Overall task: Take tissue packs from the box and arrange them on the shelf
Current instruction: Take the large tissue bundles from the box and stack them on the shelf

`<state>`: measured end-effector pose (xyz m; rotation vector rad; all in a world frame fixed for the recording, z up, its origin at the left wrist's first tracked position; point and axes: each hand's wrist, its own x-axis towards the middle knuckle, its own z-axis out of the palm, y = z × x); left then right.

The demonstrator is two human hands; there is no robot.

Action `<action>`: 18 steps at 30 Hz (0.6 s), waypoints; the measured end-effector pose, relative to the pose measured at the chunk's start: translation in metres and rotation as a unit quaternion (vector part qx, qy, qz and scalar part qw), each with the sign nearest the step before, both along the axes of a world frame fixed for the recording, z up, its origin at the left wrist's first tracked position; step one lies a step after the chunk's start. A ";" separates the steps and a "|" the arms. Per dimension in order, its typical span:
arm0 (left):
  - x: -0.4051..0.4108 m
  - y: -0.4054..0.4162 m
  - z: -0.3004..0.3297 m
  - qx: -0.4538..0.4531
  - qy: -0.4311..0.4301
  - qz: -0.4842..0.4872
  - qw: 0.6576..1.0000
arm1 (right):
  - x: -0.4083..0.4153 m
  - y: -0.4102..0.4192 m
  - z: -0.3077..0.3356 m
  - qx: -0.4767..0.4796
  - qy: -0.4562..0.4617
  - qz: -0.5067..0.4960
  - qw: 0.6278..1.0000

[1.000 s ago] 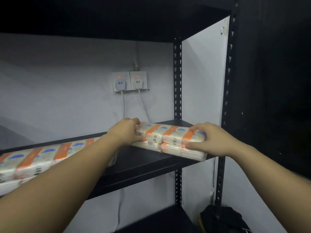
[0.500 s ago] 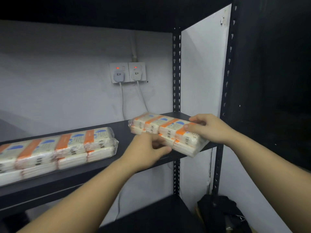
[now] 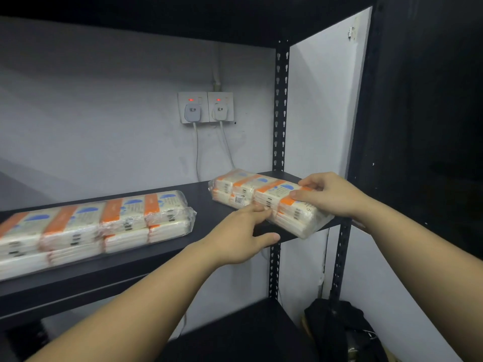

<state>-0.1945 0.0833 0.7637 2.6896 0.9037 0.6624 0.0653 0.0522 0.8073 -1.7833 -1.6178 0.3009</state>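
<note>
Nearest the camera, the left hand reaches up to the front edge of the shelf, its fingers stretched nearly straight and its fingertips touching the near long side of a tissue pack; it does not wrap around anything, and the thumb lies along the shelf's front lip. Just to the right and a little farther in, the right hand grips the pack's right end from above, with curled fingers over the top and the thumb against the near face. The pack lies flat at the right end of the shelf, set at an angle, its right corner jutting past the front edge beside the front post. It is a bundle of small packets sealed in thin clear film, so it likely weighs little and gives under pressure; the film looks slick and crinkly, and a pinch on the wrap alone would probably slip or tear. The firm places to hold seem to be the two short ends or the long sides, squeezed with flat fingers. Farther left on the same shelf lies a second tissue pack, well apart from the first. Behind both, on the wall, are two sockets with plugs in them.
</note>
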 end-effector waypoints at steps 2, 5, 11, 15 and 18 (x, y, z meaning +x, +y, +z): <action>-0.004 0.004 0.001 0.010 -0.030 0.017 0.999 | 0.000 0.003 0.006 -0.010 -0.020 -0.006 1.000; -0.009 0.011 0.005 -0.004 -0.105 0.116 0.988 | -0.003 0.017 0.022 -0.034 -0.064 -0.013 0.997; -0.007 0.032 0.019 -0.096 -0.088 0.201 0.971 | -0.025 0.068 0.053 -0.101 -0.093 0.042 0.990; -0.004 0.048 0.019 -0.098 -0.087 0.221 0.966 | -0.036 0.100 0.056 -0.193 -0.108 0.055 0.974; -0.002 0.057 0.015 -0.091 -0.082 0.221 0.968 | -0.038 0.107 0.054 -0.217 -0.094 0.072 0.969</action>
